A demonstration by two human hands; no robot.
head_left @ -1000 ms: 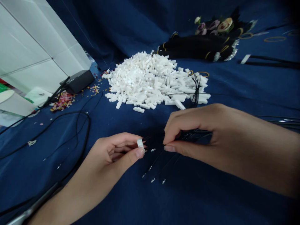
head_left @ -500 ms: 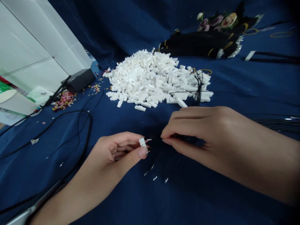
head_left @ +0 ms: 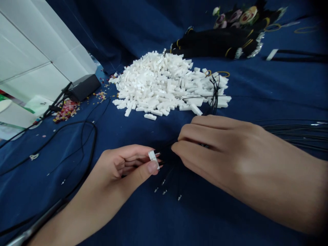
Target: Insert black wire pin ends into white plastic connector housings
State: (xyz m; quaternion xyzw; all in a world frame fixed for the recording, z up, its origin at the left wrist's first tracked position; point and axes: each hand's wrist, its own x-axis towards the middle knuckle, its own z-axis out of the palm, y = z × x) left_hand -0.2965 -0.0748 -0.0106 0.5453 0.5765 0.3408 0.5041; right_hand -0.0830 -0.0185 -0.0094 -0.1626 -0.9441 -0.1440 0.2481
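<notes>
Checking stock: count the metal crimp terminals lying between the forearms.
4: upper terminal, left terminal and lower terminal clustered; fourth terminal to their right. The right hand may hide more.

No text, brand or number can be read with certainty. A small dark mark, possibly lettering, is seen at the left on a pale, thin, flat item (head_left: 36,104) beside a white, round-rimmed cup (head_left: 15,116); its characters cannot be resolved.

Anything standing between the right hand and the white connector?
Nothing solid is visible between the right hand and the white connector in the left hand; only thin black wires run through that gap.
</notes>
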